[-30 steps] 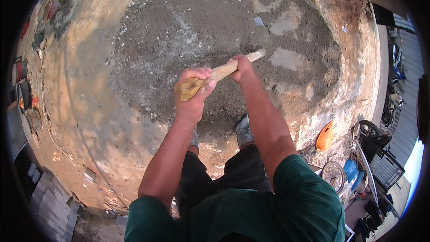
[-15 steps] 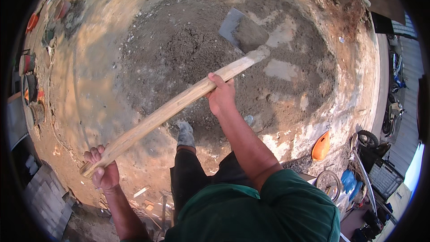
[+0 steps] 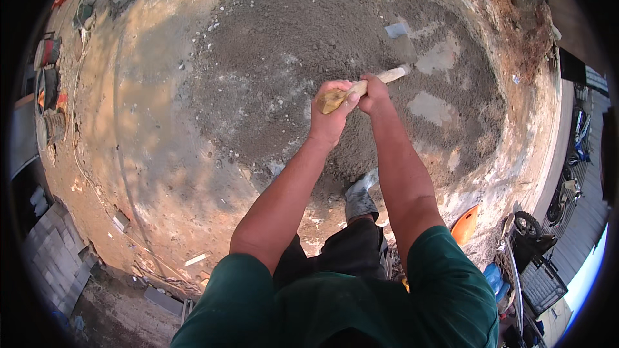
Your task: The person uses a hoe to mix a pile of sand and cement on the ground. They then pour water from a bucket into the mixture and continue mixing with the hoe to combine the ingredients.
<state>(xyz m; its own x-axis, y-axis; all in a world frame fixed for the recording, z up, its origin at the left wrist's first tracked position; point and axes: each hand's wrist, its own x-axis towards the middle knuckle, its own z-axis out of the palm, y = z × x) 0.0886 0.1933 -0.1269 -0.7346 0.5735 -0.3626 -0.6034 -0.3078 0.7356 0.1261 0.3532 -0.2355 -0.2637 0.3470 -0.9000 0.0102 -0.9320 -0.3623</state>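
Both my hands grip the pale wooden handle of a hoe (image 3: 391, 75). My left hand (image 3: 329, 116) is closed round the butt end, which points toward me. Just ahead of it, my right hand (image 3: 374, 95) wraps the handle. The handle slants away to the right. Part of the grey hoe blade (image 3: 398, 29) shows at the far end; the rest looks sunk in or covered by the wet grey mix. That mix, mortar or concrete (image 3: 271, 45), spreads in a wide round patch on the ground before me.
A boot (image 3: 361, 201) of mine stands at the patch's near edge. An orange piece (image 3: 465, 224) lies at the right, near a wheel (image 3: 527, 224) and a blue bag (image 3: 495, 278). Buckets (image 3: 46, 51) line the far left. Grey tiles or boards (image 3: 55, 251) lie lower left.
My left hand has swung from the lower left up beside my right hand. The hoe handle now points more away from me, its blade farther right and lower in the mix.
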